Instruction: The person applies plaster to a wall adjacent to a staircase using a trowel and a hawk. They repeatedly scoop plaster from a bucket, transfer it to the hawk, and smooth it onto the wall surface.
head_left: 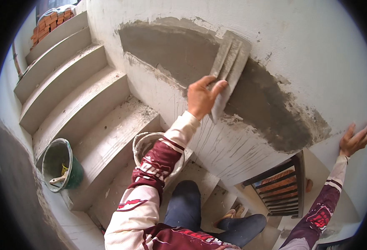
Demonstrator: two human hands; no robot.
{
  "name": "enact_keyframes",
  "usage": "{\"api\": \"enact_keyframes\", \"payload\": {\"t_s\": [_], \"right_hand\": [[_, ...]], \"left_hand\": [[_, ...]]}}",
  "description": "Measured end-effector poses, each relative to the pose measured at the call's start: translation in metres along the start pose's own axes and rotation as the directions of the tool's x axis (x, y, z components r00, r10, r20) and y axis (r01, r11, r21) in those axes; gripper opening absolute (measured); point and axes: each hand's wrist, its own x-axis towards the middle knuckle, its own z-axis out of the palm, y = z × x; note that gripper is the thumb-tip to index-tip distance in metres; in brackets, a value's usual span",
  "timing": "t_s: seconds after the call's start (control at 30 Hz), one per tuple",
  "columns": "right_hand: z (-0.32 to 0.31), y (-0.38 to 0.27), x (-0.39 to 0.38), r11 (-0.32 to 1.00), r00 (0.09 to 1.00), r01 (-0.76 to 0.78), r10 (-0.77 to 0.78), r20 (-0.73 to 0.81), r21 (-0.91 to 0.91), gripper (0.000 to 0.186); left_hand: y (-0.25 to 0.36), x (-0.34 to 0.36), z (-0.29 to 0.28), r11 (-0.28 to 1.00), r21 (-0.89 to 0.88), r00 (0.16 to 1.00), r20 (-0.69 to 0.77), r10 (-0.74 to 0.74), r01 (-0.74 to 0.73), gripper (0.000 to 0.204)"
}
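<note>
My left hand (202,98) grips a long grey plastering float (232,56) across its lower half, fingers and thumb wrapped around it. The float lies against the wall, over a band of dark grey mortar (171,50) that slants down to the right. Part of the mortar is hidden behind the float. Off to the right, my right hand (355,141) has its fingers stretched out at the white wall (316,62); it holds nothing, and whether the palm presses on the wall I cannot tell.
Dusty concrete stairs (83,98) climb to the upper left. A green bucket (71,171) with a brush (59,179) in it stands on a step. My left sleeve partly covers a pale bucket (141,143). A dark slatted frame (279,187) sits below the mortar. Bricks (50,26) are stacked above.
</note>
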Motion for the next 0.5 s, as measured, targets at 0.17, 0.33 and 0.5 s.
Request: {"api": "enact_keyframes", "payload": {"t_s": [0.17, 0.33, 0.5], "right_hand": [[0.002, -0.005, -0.007, 1.000, 1.000, -0.020, 0.020, -0.004, 0.001, 0.061], [0.001, -0.006, -0.008, 1.000, 0.999, -0.018, 0.018, 0.034, 0.008, 0.063], [0.001, -0.007, -0.006, 1.000, 0.999, -0.026, 0.026, 0.022, -0.003, 0.062]], "left_hand": [[0.027, -0.038, 0.027, 0.998, 0.060, 1.000, 0.005, 0.028, -0.028, 0.047], [0.060, -0.088, 0.065, 1.000, -0.028, 0.995, 0.102, 0.011, -0.008, 0.045], [0.084, -0.149, 0.100, 0.994, -0.108, 0.941, 0.337, 0.006, 0.032, 0.046]]}}
